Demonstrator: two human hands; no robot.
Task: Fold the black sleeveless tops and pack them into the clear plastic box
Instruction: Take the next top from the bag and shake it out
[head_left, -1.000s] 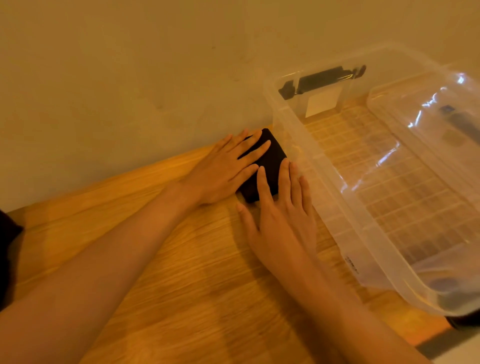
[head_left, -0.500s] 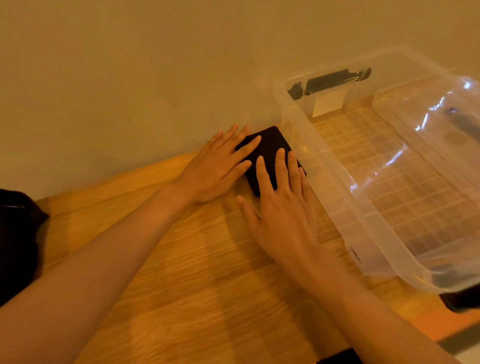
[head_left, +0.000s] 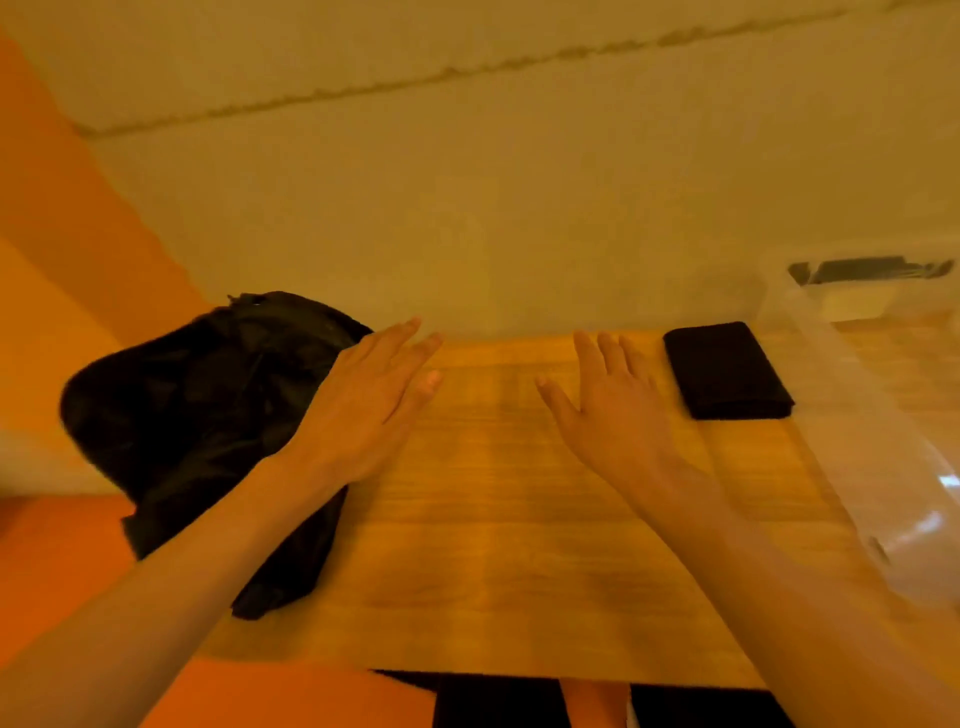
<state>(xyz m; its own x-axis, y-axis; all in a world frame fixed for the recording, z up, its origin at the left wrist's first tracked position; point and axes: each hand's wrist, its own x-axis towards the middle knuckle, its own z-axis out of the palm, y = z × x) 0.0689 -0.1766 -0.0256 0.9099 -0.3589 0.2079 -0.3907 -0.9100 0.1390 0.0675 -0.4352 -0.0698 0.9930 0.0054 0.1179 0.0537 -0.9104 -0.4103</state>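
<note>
1. The wooden desk (head_left: 493, 545) carries everything, with a bare stretch in its middle, which is room to spread a garment.
2. The clear plastic box (head_left: 852, 405) stands at the desk's right end. It is blurred, and what little of its inside shows holds no black cloth.
3. A heap of unfolded black tops (head_left: 197, 415) sits at the left end, slumped over the desk's edge.
4. One folded black top (head_left: 727, 371) lies as a neat rectangle just beside the box, not yet inside it.
5. The left hand (head_left: 363, 410) is flat and holds nothing. It overlaps the heap's right side, perhaps without touching it.
6. The right hand (head_left: 608, 410) is also spread and holds nothing, near the folded top but apart from it.
7. The step looks like the start of a new fold: the left hand must grip a single top from the heap and draw it onto the bare wood. The folded piece remains to be packed.
</note>
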